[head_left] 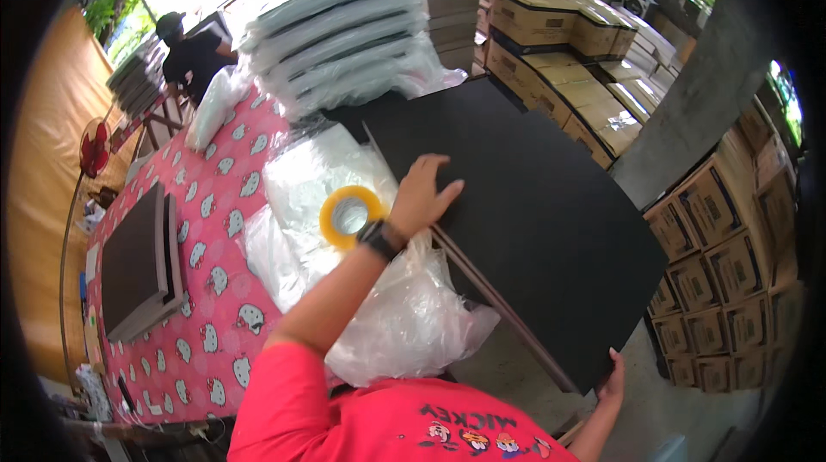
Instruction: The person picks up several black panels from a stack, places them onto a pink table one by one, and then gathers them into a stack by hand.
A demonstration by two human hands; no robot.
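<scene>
A large flat black board [533,212] lies slanting in front of me to the right, its pale edge toward my left. My left hand [422,197], with a dark watch on the wrist, rests on the board's left edge, thumb and fingers apart. At the near right corner, my right hand [612,380] grips the board, its fingers partly hidden beneath. Beside my left wrist, a roll of yellow tape [351,215] lies on clear plastic bags [387,316].
A pink patterned cloth [215,290] covers the table, with dark panels [138,264] stacked at the left. Plastic-wrapped panels [344,32] are piled at the back. Cardboard boxes [718,264] and a concrete pillar [697,92] stand right. Another person [196,62] is at the far left.
</scene>
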